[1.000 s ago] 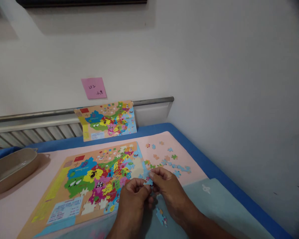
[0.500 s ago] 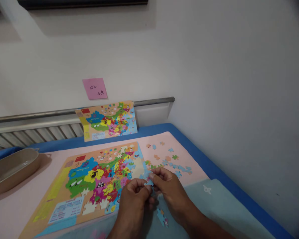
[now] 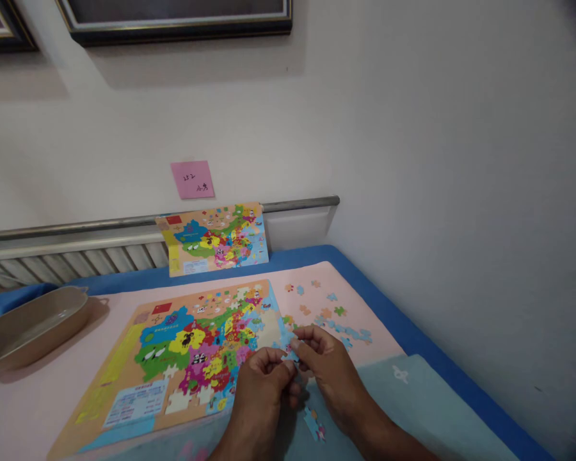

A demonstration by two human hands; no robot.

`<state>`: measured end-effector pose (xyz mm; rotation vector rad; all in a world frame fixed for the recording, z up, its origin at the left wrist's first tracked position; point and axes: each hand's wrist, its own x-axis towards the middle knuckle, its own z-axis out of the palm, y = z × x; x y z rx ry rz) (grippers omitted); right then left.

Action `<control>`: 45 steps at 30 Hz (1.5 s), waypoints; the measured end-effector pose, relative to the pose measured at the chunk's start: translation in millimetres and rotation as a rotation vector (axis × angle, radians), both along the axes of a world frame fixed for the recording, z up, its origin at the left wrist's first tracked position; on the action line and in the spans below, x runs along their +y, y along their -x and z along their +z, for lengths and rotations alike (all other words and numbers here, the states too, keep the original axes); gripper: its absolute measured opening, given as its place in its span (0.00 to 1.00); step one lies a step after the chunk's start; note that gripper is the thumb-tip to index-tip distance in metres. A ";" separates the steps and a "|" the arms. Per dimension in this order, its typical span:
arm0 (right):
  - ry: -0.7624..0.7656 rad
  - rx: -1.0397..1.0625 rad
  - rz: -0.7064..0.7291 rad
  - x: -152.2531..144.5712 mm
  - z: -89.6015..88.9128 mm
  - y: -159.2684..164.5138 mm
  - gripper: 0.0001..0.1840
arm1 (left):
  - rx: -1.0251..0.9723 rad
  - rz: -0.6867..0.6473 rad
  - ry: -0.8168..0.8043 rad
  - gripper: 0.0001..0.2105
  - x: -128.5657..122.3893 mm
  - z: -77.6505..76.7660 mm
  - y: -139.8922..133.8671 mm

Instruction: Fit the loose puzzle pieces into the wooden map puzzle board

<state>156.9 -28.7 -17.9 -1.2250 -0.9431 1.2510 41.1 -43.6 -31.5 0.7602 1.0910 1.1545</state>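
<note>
A light-blue jigsaw piece (image 3: 288, 346) is pinched between my left hand (image 3: 264, 387) and my right hand (image 3: 329, 365), just over the right edge of the puzzle. The colourful map puzzle (image 3: 125, 358) lies flat to the left, with pale gaps at its right side, top right and lower middle. Loose blue pieces (image 3: 352, 331) are scattered beyond my right hand, among a few orange and green ones. Below my hands, more blue pieces (image 3: 313, 422) rest on the blue-green cloth.
A reference map sheet (image 3: 216, 240) leans upright against the wall rail (image 3: 300, 205). A beige oval dish (image 3: 38, 326) stands at the left. Pink and blue-green cloth (image 3: 427, 397) covers the table. A pink note (image 3: 192, 179) is stuck to the wall.
The view has tilted slightly upward, so more of the picture frames shows. Both hands keep the same pinch on the blue jigsaw piece, almost in the same place.
</note>
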 end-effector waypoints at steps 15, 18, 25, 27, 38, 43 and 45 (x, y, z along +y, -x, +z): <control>-0.053 -0.091 0.032 2.1 -5.1 -4.2 0.14 | -0.036 -0.019 -0.006 0.18 -3.2 1.4 -0.4; -0.064 -0.093 0.032 1.2 -3.0 -3.7 0.13 | -0.041 -0.030 -0.013 0.17 -3.2 2.8 -0.9; -0.058 -0.065 0.041 -0.4 0.2 -2.6 0.13 | -0.015 -0.024 0.003 0.19 -4.1 3.2 0.4; -0.054 -0.061 0.042 -1.2 1.1 -2.9 0.13 | -0.012 -0.018 0.001 0.19 -4.4 3.9 0.5; -0.059 -0.081 0.046 -0.1 -0.1 -5.0 0.12 | 0.006 -0.019 -0.001 0.16 -3.6 3.5 1.5; -0.055 -0.075 0.056 -2.8 4.0 -4.5 0.12 | 0.028 -0.014 -0.009 0.17 -2.3 -1.2 2.8; -0.056 -0.078 0.059 -3.6 4.8 -4.7 0.12 | 0.026 -0.001 0.007 0.18 -1.8 -1.4 2.2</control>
